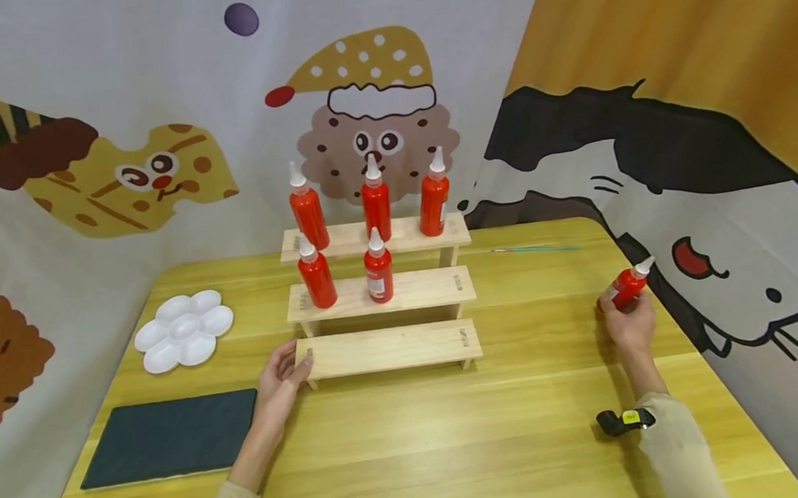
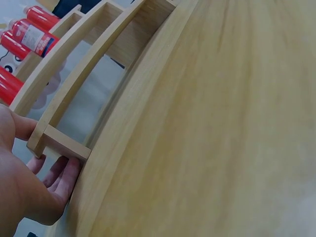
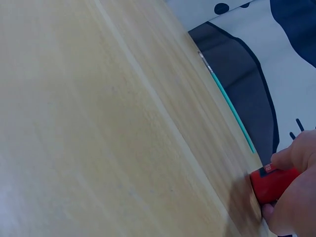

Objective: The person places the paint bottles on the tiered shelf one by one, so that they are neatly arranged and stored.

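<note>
In the head view my left hand (image 1: pixel 278 386) grips the left end of the lowest step of a three-step wooden display stand (image 1: pixel 387 349). The left wrist view shows the thumb over the board's end and the fingers (image 2: pixel 66 177) beside its leg. At the table's right side my right hand (image 1: pixel 633 330) holds a red squeeze bottle (image 1: pixel 626 288) with a white pointed cap, tilted to the right. The bottle's base (image 3: pixel 259 190) is close to the tabletop in the right wrist view. Three like bottles (image 1: pixel 377 211) stand on the top step, and two (image 1: pixel 378 275) on the middle one.
A white flower-shaped palette (image 1: pixel 184 331) lies at the left, behind a dark rectangular board (image 1: pixel 170 437). A thin turquoise paintbrush (image 1: pixel 536 249) rests near the back edge of the wooden table (image 1: pixel 506 425). Printed curtains (image 1: pixel 154 58) hang close behind the table and along its sides.
</note>
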`<state>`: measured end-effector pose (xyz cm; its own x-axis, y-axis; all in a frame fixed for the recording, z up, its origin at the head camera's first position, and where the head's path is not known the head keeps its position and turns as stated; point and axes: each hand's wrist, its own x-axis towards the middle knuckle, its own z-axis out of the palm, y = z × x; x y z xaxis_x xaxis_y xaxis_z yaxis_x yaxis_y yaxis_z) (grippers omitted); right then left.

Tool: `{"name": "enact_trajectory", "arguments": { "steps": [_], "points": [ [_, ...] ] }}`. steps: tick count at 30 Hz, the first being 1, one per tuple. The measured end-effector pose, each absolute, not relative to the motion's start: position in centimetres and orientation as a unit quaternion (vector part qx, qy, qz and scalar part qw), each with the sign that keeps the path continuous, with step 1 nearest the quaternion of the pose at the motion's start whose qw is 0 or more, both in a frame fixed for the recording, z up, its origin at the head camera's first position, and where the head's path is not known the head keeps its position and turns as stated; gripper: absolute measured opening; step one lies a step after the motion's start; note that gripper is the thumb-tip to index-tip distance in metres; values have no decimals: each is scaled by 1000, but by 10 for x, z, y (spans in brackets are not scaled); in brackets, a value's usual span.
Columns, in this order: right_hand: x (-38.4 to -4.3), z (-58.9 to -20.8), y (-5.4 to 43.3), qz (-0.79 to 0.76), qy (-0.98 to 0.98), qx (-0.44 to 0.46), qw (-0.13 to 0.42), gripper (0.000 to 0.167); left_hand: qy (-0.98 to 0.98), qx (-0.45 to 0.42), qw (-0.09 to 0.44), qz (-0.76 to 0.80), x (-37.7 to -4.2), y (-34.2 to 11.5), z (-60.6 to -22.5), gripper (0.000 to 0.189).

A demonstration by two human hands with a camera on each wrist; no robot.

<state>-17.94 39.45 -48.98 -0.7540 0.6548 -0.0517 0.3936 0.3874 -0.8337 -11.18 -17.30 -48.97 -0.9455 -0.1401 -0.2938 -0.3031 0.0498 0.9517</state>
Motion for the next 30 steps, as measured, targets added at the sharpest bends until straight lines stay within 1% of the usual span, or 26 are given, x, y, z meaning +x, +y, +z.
{"name": "enact_trajectory", "arguments": {
  "steps": [4, 6, 14, 24, 30],
  "points": [
    [-178, -489, 393, 458, -821, -312, 137, 57, 723, -152, 64, 671, -112, -173, -490, 60],
    [-177, -490, 391, 459, -821, -309, 142, 56, 724, -150, 62, 670, -112, -173, -490, 59],
    [-176, -490, 378, 483, -808, -284, 183, 53, 724, -144, 46, 674, -112, -172, -491, 55],
    [-178, -474, 363, 528, -787, -229, 223, 51, 721, -143, 50, 676, -112, -173, -491, 54],
    [-175, -453, 346, 554, -778, -210, 210, 54, 722, -144, 48, 675, -112, -172, -491, 55]
  ]
}}
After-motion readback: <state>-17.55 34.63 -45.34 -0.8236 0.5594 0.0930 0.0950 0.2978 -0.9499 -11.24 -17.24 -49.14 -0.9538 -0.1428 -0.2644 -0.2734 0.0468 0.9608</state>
